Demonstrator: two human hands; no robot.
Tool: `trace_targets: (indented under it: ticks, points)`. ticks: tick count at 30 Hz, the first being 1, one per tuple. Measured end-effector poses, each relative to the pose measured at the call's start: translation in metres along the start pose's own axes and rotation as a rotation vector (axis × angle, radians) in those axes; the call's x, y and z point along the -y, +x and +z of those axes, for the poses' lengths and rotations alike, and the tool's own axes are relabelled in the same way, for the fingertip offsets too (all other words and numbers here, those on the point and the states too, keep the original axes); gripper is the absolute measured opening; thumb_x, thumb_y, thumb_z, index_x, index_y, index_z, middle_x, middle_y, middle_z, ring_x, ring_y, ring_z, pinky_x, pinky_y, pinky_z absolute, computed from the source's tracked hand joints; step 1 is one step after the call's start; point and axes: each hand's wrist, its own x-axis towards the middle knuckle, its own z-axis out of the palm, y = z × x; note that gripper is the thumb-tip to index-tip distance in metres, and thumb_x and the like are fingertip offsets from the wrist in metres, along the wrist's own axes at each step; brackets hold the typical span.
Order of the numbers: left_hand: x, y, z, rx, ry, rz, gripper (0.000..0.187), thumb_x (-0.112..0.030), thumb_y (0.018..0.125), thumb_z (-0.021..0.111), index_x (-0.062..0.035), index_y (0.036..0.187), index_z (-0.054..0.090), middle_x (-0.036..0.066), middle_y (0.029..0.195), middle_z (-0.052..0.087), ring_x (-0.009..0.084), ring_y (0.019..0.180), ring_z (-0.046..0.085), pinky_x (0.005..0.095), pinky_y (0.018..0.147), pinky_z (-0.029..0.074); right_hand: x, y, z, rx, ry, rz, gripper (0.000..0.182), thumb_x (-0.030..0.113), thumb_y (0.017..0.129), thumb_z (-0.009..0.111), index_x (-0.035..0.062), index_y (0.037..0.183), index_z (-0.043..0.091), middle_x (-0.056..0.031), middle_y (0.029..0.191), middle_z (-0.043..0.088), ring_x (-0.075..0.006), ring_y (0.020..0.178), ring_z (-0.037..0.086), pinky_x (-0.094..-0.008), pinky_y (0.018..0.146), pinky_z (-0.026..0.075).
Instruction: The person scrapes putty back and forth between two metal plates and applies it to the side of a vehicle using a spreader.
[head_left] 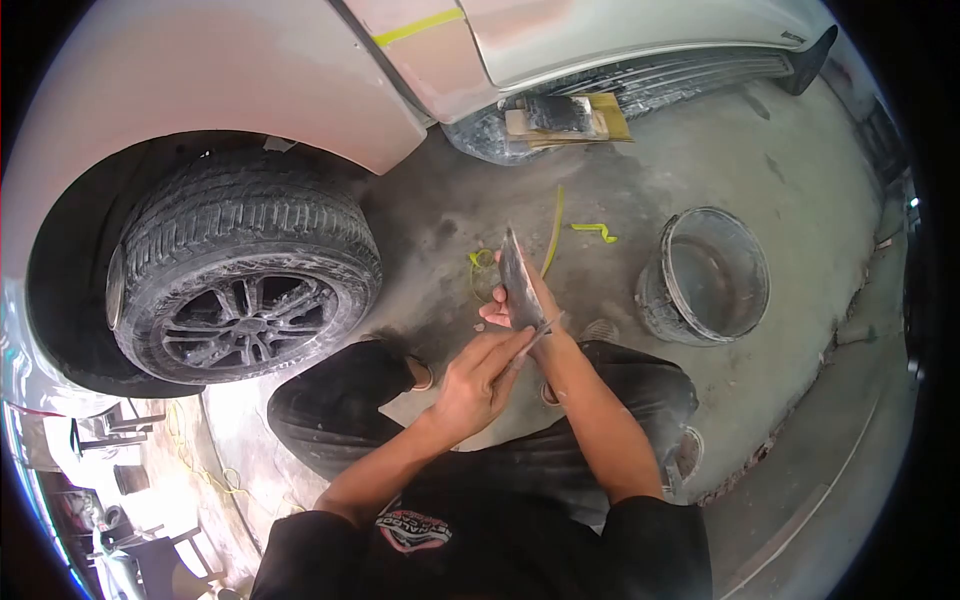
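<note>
A dark, thin sheet that looks like sandpaper (519, 288) stands on edge, seen nearly side-on, above my lap. My right hand (544, 302) lies along its back, with the fingertips curling round the far side to grip it. At the sheet's near end my left hand (480, 382) is closed, thumb and fingers pinching the lower edge beside my right wrist. Grey dust coats the sheet and my fingers.
A dusty car wheel (245, 300) stands at left under the pinkish body panel (250, 80). On the running board (690, 85) lie a dark sheet and cardboard pieces (612, 118). A bucket (665, 300) stands at right; yellow-green tape strips (556, 225) lie on the floor.
</note>
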Motion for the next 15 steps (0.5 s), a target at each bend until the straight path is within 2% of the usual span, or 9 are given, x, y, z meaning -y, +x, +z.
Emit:
trace_targets:
  ticks: [2, 5, 8, 10, 12, 14, 15]
  points:
    - [-0.002, 0.002, 0.0, -0.041, -0.041, -0.056, 0.025, 0.005, 0.09, 0.061, 0.0052, 0.114, 0.064, 0.016, 0.105, 0.067, 0.0239, 0.09, 0.066, 0.0307, 0.076, 0.052, 0.002, -0.009, 0.003, 0.078, -0.088, -0.022, 0.055, 0.063, 0.092, 0.055, 0.0172, 0.122, 0.063, 0.0009, 0.07, 0.057, -0.0189, 0.07, 0.064, -0.0315, 0.06, 0.05]
    - [-0.006, 0.009, -0.002, -0.236, -0.076, -0.344, 0.018, 0.0, 0.093, 0.061, 0.0076, 0.109, 0.064, 0.014, 0.1, 0.068, 0.0188, 0.087, 0.064, 0.0317, 0.077, 0.051, -0.014, -0.004, 0.002, 0.161, -0.046, -0.123, 0.053, 0.053, 0.097, 0.054, 0.015, 0.135, 0.055, 0.0005, 0.079, 0.063, -0.0173, 0.072, 0.065, -0.03, 0.068, 0.052]
    - [0.004, 0.031, -0.015, -0.424, -0.076, -0.325, 0.019, -0.009, 0.097, 0.06, 0.0092, 0.102, 0.064, 0.011, 0.089, 0.068, 0.0148, 0.08, 0.061, 0.033, 0.071, 0.049, -0.021, -0.018, 0.006, 0.097, -0.125, -0.104, 0.052, 0.05, 0.097, 0.055, 0.0132, 0.134, 0.059, -0.0033, 0.089, 0.067, -0.0139, 0.078, 0.063, -0.0274, 0.067, 0.05]
    - [0.038, 0.039, -0.032, -0.445, 0.063, -0.319, 0.024, -0.013, 0.098, 0.06, 0.0101, 0.103, 0.064, 0.012, 0.088, 0.068, 0.0156, 0.079, 0.06, 0.0329, 0.072, 0.049, -0.02, -0.021, 0.003, 0.133, -0.383, -0.029, 0.05, 0.047, 0.095, 0.061, 0.01, 0.128, 0.063, -0.0056, 0.093, 0.067, -0.0124, 0.083, 0.062, -0.0288, 0.066, 0.051]
    - [0.067, 0.051, -0.055, -0.468, 0.158, -0.325, 0.033, -0.016, 0.098, 0.061, 0.0137, 0.113, 0.06, 0.02, 0.097, 0.069, 0.0195, 0.088, 0.064, 0.0324, 0.079, 0.051, -0.033, -0.023, 0.003, 0.168, -0.589, -0.128, 0.047, 0.043, 0.093, 0.066, 0.0073, 0.123, 0.067, -0.0061, 0.093, 0.066, -0.0118, 0.083, 0.062, -0.0299, 0.064, 0.051]
    - [0.063, 0.062, -0.085, -0.425, 0.025, -0.433, 0.034, -0.017, 0.098, 0.062, 0.0136, 0.112, 0.06, 0.019, 0.097, 0.069, 0.018, 0.088, 0.064, 0.0317, 0.079, 0.051, -0.061, -0.019, 0.001, 0.186, -0.737, -0.414, 0.045, 0.039, 0.09, 0.072, 0.0053, 0.119, 0.069, -0.0047, 0.09, 0.065, -0.0121, 0.078, 0.062, -0.0308, 0.061, 0.051]
    - [0.058, 0.067, -0.093, -0.397, -0.045, -0.486, 0.034, -0.017, 0.098, 0.063, 0.0136, 0.112, 0.06, 0.018, 0.097, 0.069, 0.0173, 0.088, 0.063, 0.0314, 0.079, 0.051, -0.052, -0.015, 0.0, 0.101, -0.666, -0.414, 0.045, 0.035, 0.088, 0.074, 0.0051, 0.121, 0.068, -0.0047, 0.089, 0.065, -0.0128, 0.079, 0.062, -0.0311, 0.063, 0.051]
